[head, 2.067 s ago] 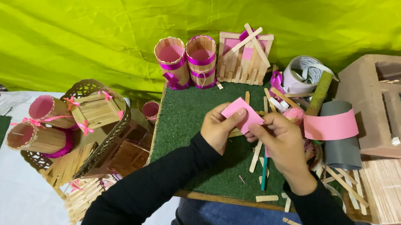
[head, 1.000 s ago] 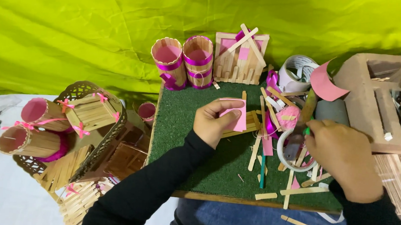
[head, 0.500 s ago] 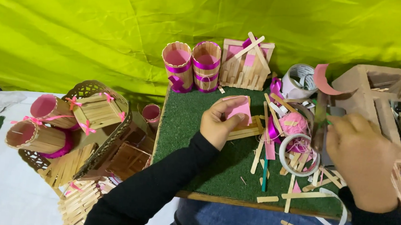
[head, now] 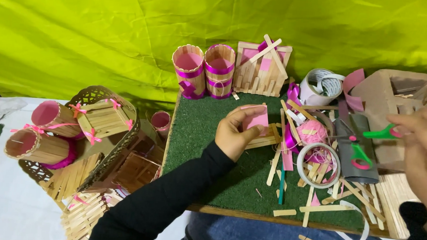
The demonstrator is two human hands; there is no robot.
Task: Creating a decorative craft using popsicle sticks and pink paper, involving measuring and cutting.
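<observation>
My left hand (head: pixel 235 134) holds a small pink paper piece (head: pixel 256 121) above the green turf board (head: pixel 207 134), its sleeve black. At the right edge of the view, my right hand (head: pixel 424 147) grips a pair of green-handled scissors (head: pixel 367 143) by one loop. The scissors hang over a grey paper roll (head: pixel 358 167), blades pointing left. The two hands are well apart.
Loose craft sticks (head: pixel 341 189), a clear tape ring (head: pixel 319 165) and a pink yarn ball (head: pixel 313 132) litter the board's right side. Two stick cups (head: pixel 204 72) and a stick house (head: pixel 262 63) stand at the back. A cardboard box (head: pixel 400 93) is right, a basket of stick crafts (head: pixel 98 122) left.
My right hand left the pink paper, swung right over the clutter and now holds the scissors. My left hand kept the pink piece over the turf.
</observation>
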